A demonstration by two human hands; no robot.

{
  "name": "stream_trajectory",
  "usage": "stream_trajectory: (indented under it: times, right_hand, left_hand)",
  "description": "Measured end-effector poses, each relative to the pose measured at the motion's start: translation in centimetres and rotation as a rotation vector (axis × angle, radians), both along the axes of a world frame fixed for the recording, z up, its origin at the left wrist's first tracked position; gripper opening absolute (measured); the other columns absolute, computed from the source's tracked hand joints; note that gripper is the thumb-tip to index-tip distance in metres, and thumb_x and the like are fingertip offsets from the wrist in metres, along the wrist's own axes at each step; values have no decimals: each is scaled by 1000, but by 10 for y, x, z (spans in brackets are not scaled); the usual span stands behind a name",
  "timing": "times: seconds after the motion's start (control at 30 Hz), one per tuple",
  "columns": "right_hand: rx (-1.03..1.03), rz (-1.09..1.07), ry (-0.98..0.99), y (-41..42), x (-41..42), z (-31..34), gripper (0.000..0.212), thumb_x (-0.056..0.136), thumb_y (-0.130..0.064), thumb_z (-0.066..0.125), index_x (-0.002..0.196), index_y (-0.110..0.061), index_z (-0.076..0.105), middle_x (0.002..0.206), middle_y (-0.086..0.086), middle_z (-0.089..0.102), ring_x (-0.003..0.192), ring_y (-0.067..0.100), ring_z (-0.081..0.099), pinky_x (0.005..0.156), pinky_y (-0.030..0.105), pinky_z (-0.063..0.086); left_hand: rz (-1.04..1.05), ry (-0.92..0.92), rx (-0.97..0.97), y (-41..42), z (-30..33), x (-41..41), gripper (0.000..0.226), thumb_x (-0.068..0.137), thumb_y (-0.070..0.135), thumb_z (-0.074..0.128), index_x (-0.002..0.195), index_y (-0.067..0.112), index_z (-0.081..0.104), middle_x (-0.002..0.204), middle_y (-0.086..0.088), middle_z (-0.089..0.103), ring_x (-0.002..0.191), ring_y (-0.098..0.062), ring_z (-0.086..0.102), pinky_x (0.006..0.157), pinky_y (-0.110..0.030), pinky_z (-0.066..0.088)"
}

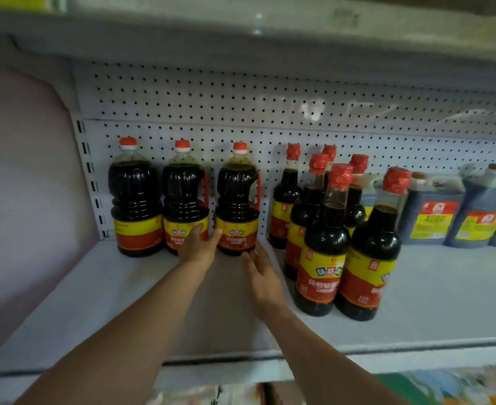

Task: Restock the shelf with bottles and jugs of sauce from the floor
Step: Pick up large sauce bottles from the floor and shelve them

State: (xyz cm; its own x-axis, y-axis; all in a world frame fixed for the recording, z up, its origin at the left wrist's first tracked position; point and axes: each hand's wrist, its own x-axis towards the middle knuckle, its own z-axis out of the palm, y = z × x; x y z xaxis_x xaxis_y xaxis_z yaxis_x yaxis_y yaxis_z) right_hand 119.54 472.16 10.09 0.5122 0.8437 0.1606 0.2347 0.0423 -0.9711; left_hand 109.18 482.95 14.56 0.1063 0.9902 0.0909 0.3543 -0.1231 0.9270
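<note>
Three jugs [182,200] stood at the back of the shelf [95,287]. Your left hand [198,247] touched between two, fingers spread; your right hand [263,279] hovered with fingers apart beside the third. Placement stage; next, likely fetch floor stock.

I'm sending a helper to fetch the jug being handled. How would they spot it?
On the white shelf, three red-capped jugs stand left against the pegboard. Take the rightmost jug, nearest the slim bottles: the only one with both hands at its base.
</note>
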Motion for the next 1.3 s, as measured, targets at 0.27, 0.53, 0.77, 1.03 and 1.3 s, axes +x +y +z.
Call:
stream_trajectory:
  times: [0.27,0.53,0.77,1.03,1.3]
  right_hand:
    - [-74,1,-247,-158,9,31,54,90,-30,77,139,-22,55,123,-5,67,115,13,65,77,7,46]
    - [-278,-104,-596,-364,88,62,71,77,-37,86,140,-29,55,132,10,60,123,29,56,99,40,50]
    - [-405,-289,-653,-541,160,53,89,62,-70,74,140,-32,55,135,6,61,126,29,56,103,42,48]
    - [-624,-456,-660,-690,224,29,75,78,-55,79,144,-38,47,148,8,47,140,34,35,111,43,36]
    - [-766,-579,-542,-758,292,-22,74,80,-57,76,145,-39,45,143,4,50,138,33,37,107,45,39]
  left_hand:
    - [-51,-67,-185,-132,15,-28,86,80,39,82,152,20,38,148,-9,49,125,-34,55,101,-50,51]
    - [-284,111,-34,-352,39,21,71,79,28,84,141,21,49,141,-6,53,120,-28,56,99,-41,51]
    - [-532,162,-4,-507,20,101,67,78,26,84,136,29,51,133,-8,55,103,-22,57,82,-32,49]
    - [-738,375,166,-614,-7,185,71,73,27,87,135,26,53,130,-7,60,105,-22,59,76,-24,41]
    - [-949,444,164,-647,-56,293,72,77,27,85,140,25,49,145,-6,49,128,-28,50,90,-30,42]
